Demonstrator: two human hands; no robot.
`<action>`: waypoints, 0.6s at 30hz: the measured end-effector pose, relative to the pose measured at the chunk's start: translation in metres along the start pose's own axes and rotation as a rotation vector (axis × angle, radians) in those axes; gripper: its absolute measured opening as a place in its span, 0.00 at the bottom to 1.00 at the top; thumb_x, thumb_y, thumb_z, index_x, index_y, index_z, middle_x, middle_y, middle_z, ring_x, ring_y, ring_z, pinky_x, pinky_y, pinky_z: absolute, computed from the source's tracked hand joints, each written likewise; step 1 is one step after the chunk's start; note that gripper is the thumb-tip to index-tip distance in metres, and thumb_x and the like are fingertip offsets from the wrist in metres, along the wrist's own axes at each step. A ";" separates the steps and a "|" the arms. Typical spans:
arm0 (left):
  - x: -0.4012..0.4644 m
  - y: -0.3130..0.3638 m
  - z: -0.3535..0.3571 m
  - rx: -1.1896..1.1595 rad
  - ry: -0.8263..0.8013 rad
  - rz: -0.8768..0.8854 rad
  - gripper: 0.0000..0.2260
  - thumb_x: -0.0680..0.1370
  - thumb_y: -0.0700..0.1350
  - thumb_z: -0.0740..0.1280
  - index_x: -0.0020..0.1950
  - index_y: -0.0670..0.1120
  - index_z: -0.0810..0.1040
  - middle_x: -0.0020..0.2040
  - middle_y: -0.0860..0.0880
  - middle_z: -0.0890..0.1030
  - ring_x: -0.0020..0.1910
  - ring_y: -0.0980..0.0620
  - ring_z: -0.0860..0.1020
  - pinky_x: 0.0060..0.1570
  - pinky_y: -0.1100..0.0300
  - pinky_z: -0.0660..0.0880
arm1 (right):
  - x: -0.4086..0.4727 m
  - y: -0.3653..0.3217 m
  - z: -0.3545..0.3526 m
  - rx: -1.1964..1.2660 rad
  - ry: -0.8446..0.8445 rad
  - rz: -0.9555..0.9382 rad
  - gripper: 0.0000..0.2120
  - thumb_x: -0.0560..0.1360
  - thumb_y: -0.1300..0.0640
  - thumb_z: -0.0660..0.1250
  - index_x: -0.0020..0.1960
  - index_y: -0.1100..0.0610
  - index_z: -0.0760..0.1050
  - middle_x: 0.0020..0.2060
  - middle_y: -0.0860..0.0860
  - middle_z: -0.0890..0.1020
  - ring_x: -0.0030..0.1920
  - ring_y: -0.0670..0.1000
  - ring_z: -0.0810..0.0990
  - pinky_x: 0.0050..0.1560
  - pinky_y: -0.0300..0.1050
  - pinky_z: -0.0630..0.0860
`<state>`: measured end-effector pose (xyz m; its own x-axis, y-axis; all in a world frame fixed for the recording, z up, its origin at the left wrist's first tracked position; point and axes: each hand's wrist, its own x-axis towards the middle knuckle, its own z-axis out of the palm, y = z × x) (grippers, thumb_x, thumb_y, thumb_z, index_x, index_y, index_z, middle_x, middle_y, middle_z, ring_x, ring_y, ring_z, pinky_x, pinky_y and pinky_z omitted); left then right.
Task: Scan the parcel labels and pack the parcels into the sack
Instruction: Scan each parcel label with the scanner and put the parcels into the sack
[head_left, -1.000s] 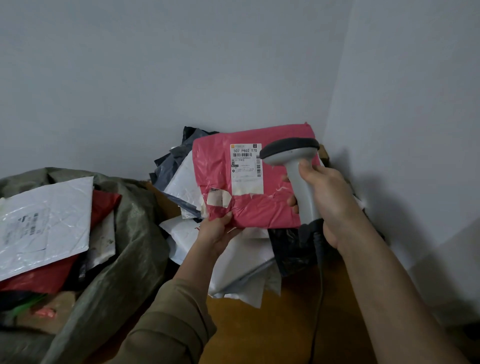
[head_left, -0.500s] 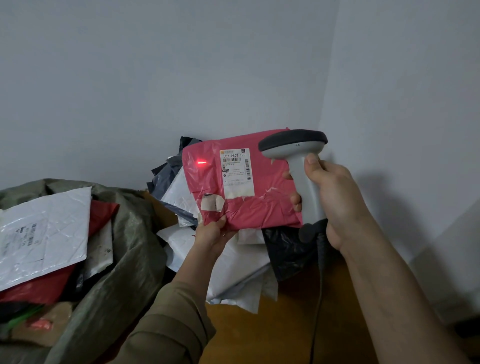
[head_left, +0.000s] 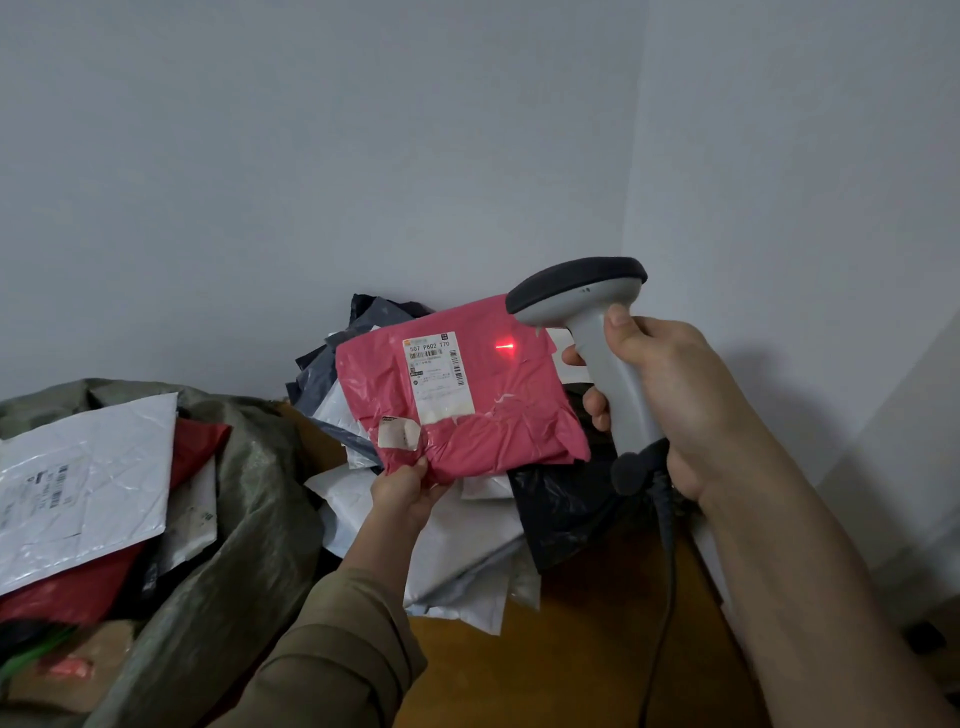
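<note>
A pink parcel (head_left: 498, 410) is held up in front of the wall, its white label (head_left: 437, 379) facing me. My left hand (head_left: 405, 491) pinches the parcel's lower left edge. My right hand (head_left: 670, 400) grips the handle of a grey barcode scanner (head_left: 587, 332), whose head points at the parcel. A red laser mark (head_left: 504, 347) shows on the pink wrap just right of the label. The olive-green sack (head_left: 244, 519) lies open at the left with white and red parcels inside.
A pile of white, grey and black parcels (head_left: 467, 540) lies on the brown table (head_left: 571, 665) behind and under the pink one. The scanner's black cable (head_left: 665, 597) hangs down over the table. Two grey walls meet in a corner at the right.
The red laser mark has moved from left of the label to right of it. The scanner and the pink parcel have shifted only slightly.
</note>
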<state>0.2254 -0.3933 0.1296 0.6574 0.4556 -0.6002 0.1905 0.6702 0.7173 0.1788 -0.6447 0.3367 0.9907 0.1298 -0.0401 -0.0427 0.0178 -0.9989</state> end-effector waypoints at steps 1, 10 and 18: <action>-0.001 0.000 0.001 0.000 0.000 0.001 0.19 0.80 0.28 0.58 0.70 0.38 0.68 0.65 0.34 0.73 0.65 0.34 0.73 0.61 0.33 0.70 | -0.002 -0.002 -0.002 -0.007 -0.004 -0.005 0.21 0.83 0.47 0.57 0.52 0.66 0.76 0.44 0.65 0.82 0.29 0.51 0.75 0.38 0.50 0.72; -0.014 -0.008 -0.001 -0.031 0.015 0.041 0.19 0.80 0.29 0.59 0.71 0.38 0.67 0.65 0.34 0.74 0.57 0.37 0.75 0.54 0.38 0.74 | -0.006 -0.007 -0.006 -0.005 -0.033 -0.037 0.20 0.83 0.47 0.57 0.48 0.61 0.78 0.42 0.64 0.82 0.29 0.50 0.75 0.38 0.50 0.72; -0.049 0.011 -0.053 -0.188 0.067 0.143 0.15 0.80 0.31 0.59 0.67 0.38 0.71 0.56 0.38 0.79 0.49 0.42 0.79 0.54 0.41 0.76 | 0.001 0.025 0.043 0.169 -0.193 0.080 0.17 0.83 0.48 0.57 0.46 0.59 0.75 0.33 0.57 0.77 0.28 0.50 0.76 0.32 0.45 0.73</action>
<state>0.1567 -0.3777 0.1480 0.6171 0.5871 -0.5240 -0.0445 0.6908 0.7217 0.1730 -0.6018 0.3128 0.9411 0.3240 -0.0970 -0.1566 0.1631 -0.9741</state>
